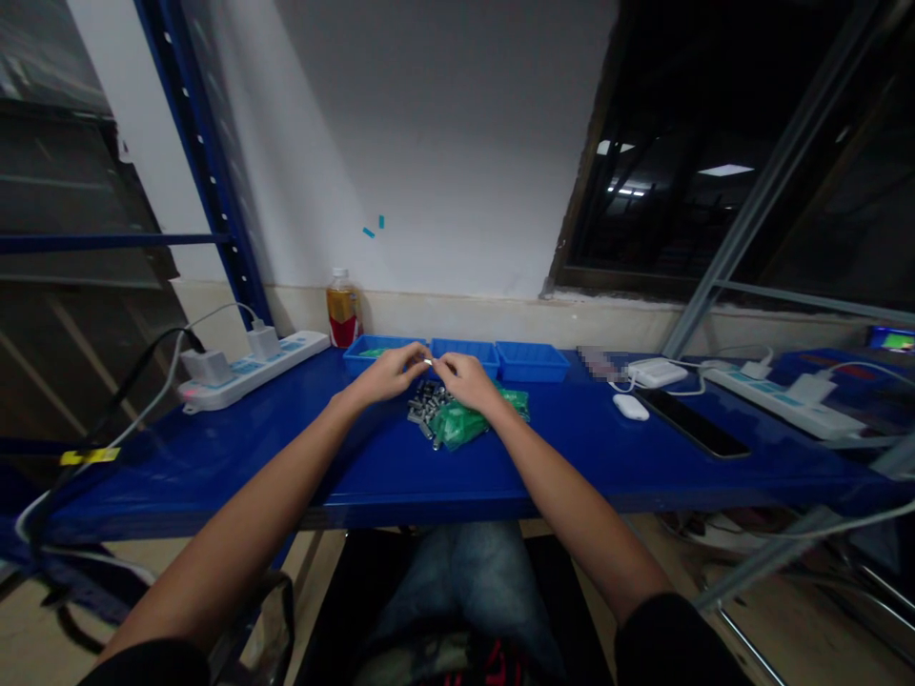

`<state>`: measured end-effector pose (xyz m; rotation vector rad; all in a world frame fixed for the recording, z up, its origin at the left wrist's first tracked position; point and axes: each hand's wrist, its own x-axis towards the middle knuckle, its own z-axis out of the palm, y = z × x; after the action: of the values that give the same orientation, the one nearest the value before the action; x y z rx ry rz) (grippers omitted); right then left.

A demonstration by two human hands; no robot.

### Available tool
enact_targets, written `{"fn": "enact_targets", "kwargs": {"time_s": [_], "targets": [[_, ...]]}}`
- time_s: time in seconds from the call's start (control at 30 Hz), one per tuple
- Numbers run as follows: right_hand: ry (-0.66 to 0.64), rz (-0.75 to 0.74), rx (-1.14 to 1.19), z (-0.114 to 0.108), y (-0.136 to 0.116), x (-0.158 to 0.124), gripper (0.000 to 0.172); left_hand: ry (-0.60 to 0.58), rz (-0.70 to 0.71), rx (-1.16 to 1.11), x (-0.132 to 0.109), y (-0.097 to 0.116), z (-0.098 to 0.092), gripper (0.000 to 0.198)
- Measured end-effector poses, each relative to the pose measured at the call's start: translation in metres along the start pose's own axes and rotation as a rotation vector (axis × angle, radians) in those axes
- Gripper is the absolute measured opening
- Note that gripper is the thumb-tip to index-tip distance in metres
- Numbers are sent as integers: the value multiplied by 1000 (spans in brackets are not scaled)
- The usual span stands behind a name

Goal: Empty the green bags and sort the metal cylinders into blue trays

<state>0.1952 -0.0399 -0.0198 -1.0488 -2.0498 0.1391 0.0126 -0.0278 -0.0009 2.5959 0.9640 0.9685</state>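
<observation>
My left hand point(390, 373) and my right hand point(464, 378) meet above the blue shelf top point(286, 448), fingertips pinched together on a small pale part point(428, 362) held between them. Just below the hands lies a heap of several small metal parts point(425, 405) beside a green plastic bag point(464, 421). Three blue trays point(533, 362) stand in a row right behind the hands; the left one holds something green.
A drink bottle point(343, 310) stands by the wall. One white power strip point(247, 372) with chargers lies at left, another point(779, 398) at right. A white mouse-like object point(630, 407), a dark phone point(693, 422) and a white box point(656, 372) lie at right.
</observation>
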Motion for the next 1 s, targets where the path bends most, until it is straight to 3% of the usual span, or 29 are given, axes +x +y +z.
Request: {"fn": "enact_targets", "kwargs": {"time_s": [0.13,0.27,0.37,0.47,0.53,0.73,0.83,1.0], "targets": [[72,7,0,4,0,-1,18,20,-33,23,1,-2,7,33],[173,41,-110,-7,9,3,20,-62,-79,126,2,-10,12,36],[371,181,-221,-33,29,6,21,-166,-122,248,0,-21,15,29],[592,412,-341,-65,57,2,24,-265,-212,317,-2,-28,17,30],[628,555,-387,-81,73,-4,26,-282,-265,348,-4,-28,19,32],[407,716,-507,-88,92,-14,27,-205,-361,419,-8,-17,26,27],[295,688,-534,-88,91,-9,26,-192,-385,412,-10,-16,25,30],[242,558,-450,-93,83,5,21,-166,-433,320,-10,-20,19,30]]}}
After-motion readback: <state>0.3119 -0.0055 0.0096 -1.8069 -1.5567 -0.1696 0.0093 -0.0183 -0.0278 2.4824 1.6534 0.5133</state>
